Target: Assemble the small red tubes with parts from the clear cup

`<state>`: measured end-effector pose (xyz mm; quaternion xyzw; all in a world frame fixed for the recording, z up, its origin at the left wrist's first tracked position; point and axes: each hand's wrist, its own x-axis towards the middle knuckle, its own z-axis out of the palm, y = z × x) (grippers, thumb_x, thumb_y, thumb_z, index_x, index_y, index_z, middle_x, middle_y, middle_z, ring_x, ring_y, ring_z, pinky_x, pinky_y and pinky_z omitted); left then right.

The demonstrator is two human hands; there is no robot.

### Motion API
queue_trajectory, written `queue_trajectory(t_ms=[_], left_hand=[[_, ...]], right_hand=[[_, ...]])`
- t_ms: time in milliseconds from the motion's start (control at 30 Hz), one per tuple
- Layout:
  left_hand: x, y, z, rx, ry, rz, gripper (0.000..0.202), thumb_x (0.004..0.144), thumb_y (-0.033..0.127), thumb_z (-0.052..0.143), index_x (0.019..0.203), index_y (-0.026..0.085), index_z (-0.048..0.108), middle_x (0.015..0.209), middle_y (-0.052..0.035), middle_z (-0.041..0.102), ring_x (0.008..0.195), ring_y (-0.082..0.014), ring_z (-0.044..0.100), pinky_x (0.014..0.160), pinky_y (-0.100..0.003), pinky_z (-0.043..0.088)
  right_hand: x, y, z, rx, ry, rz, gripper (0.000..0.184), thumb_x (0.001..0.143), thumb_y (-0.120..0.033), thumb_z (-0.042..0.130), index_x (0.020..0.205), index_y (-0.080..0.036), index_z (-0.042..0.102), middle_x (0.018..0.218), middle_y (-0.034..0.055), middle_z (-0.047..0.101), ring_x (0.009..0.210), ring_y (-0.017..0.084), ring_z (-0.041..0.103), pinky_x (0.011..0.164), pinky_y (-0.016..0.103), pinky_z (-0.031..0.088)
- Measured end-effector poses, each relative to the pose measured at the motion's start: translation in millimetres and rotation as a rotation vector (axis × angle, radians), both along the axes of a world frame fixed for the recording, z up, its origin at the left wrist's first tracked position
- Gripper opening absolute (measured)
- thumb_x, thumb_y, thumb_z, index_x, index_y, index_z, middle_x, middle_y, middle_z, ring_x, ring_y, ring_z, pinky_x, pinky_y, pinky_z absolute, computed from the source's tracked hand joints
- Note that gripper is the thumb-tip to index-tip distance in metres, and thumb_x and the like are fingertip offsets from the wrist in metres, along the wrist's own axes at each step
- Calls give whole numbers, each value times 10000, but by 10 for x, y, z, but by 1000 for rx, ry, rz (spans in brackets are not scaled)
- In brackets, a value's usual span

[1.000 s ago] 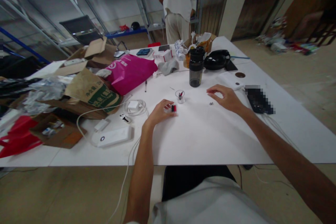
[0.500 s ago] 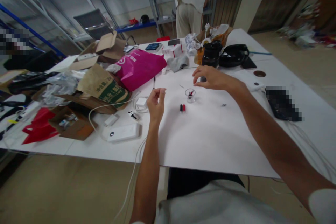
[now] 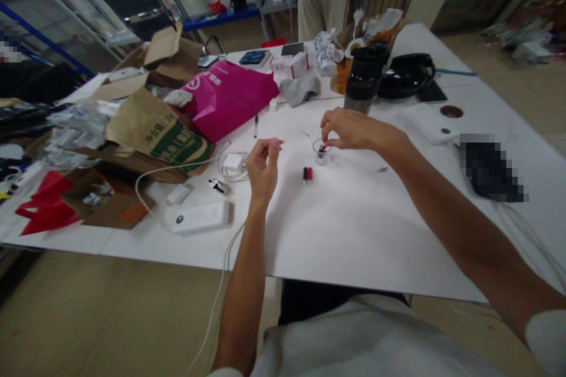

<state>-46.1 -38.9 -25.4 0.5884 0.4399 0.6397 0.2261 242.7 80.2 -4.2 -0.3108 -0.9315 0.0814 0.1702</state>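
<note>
Under right hand (image 3: 354,129), fingertips pinched: clear cup (image 3: 322,157), red-black piece (image 3: 321,149) gripped inside. Left hand (image 3: 262,166) nearby, half-curled, hold unclear. Between hands, red-black pair (image 3: 307,174) lies outside cup.

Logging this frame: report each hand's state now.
Left hand: raised, fingertips pinched shut; contents cannot be told.
Right hand: fingertips pinched shut at the mouth of the small clear cup; what they grip cannot be told.
</note>
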Motion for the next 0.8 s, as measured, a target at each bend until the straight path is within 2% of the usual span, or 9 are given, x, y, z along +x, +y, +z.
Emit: queue_trajectory(t_ms=[133,267,367,467,600,800], left_hand=[[7,-6,4,-4,2,-14,574,1076,785,734,989,224,823,898,-50,758,825,-171,692,798,-330,571],[13,-9,5,-3,-9,-38,577,1070,783,746,983,217,825,909,-55,767,815,-165,688,778,-326,560],[15,-15,12,-12,-3,-55,577,1068,777,752,986,211,831,909,-54,771,806,-158,683,770,-316,549],[19,-25,26,-29,4,-66,590,1059,787,757,987,207,834,907,-55,773,806,-158,679,768,-312,542],[25,-37,39,-31,17,-72,599,1059,796,748,993,207,839,901,-56,775,796,-158,670,758,-312,535],[28,-40,44,-43,36,-81,616,1052,813,743,992,207,834,912,-61,780,800,-161,673,755,-315,535]], right_hand=[[-21,-2,-30,-22,-6,-24,177,984,-428,934,919,-268,899,1182,114,790,1099,343,719,1040,540,590],[-70,-74,18,9,-52,-40,143,1018,-365,885,933,-249,889,1171,114,796,1036,306,719,947,466,588],[-141,-202,156,-3,-161,-108,102,1040,-261,821,967,-219,879,1220,124,807,1050,297,730,911,427,566],[-221,-349,330,-5,-292,-150,176,1074,-154,696,1058,-179,870,1314,159,809,1104,309,750,894,418,549],[-292,-458,463,-1,-340,-221,254,1106,-128,618,1133,-159,868,1352,200,810,1119,329,767,904,429,549],[-284,-467,436,96,-332,-257,300,1121,-134,564,1181,-153,858,1273,194,826,1043,314,772,832,419,530]])
